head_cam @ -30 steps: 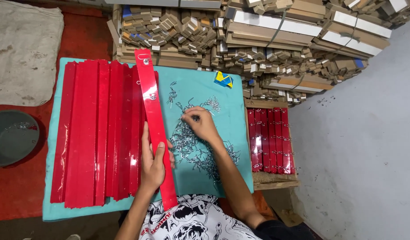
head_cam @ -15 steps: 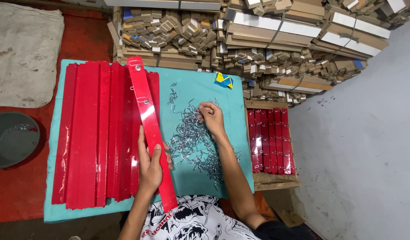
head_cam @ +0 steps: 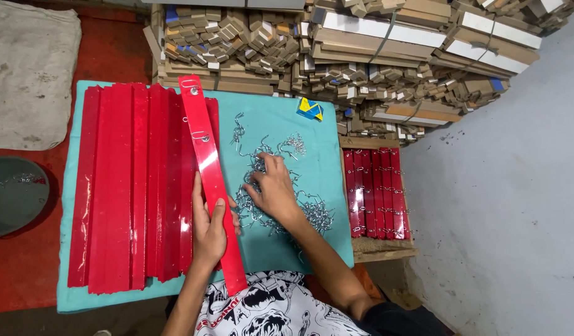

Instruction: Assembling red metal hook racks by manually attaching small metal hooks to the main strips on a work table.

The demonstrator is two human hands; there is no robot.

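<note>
Nearest the body, the left hand (head_cam: pixel 207 231) grips a long red strip (head_cam: pixel 211 180), fingers wrapped over its lower half, thumb on its right edge. The strip runs from about 6 o'clock up toward 11 o'clock, lying tilted over the red stack (head_cam: pixel 128 186) on the teal mat (head_cam: pixel 280 249). It looks thin, glossy and light, likely to flex and slip if held by one end; a hold near the middle, as here, should keep it steady.

At 3 o'clock of that hand, the right hand (head_cam: pixel 273 190) rests palm down on a heap of small wire hooks (head_cam: pixel 280 205), fingers spread and curled into them; whether any is pinched I cannot tell. The hooks seem light, springy and prone to tangle, so best picked singly by the shank.

Farther right lies a tray of red strips (head_cam: pixel 374 193); at 12 o'clock, stacked wood pieces (head_cam: pixel 336 56).
</note>
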